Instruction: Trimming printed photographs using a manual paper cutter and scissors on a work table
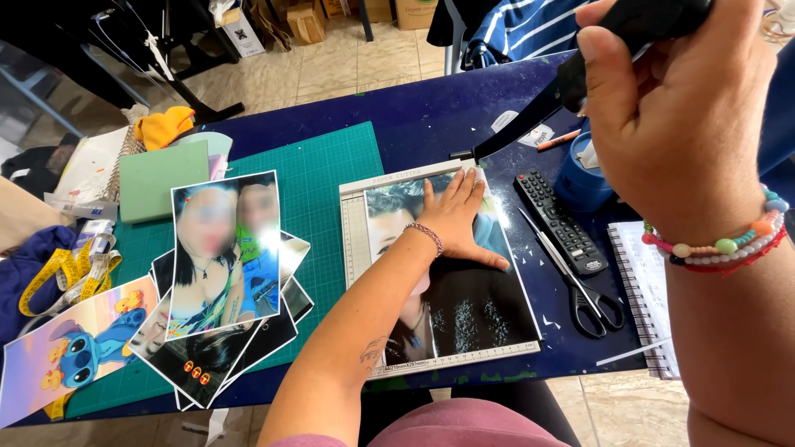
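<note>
- Stack of printed photos [224, 257] on green cutting mat [319, 178], well left of the flat left fingers.
- Left hand [455, 219] pressed flat, fingers [464, 186] spread, gripping nothing, on large photo print [464, 306] lying on paper trimmer [356, 240].
- Remote [563, 223] and scissors [580, 290] just right of those fingers on the desk [431, 116].
- Right hand [679, 108] raised, fingers wrapped shut around black trimmer handle [530, 112].

Left wrist [428, 236]: one beaded bracelet; small forearm tattoo. Right wrist [729, 242]: stacked multicoloured beaded bracelets. Pink garment below the tattoo.
</note>
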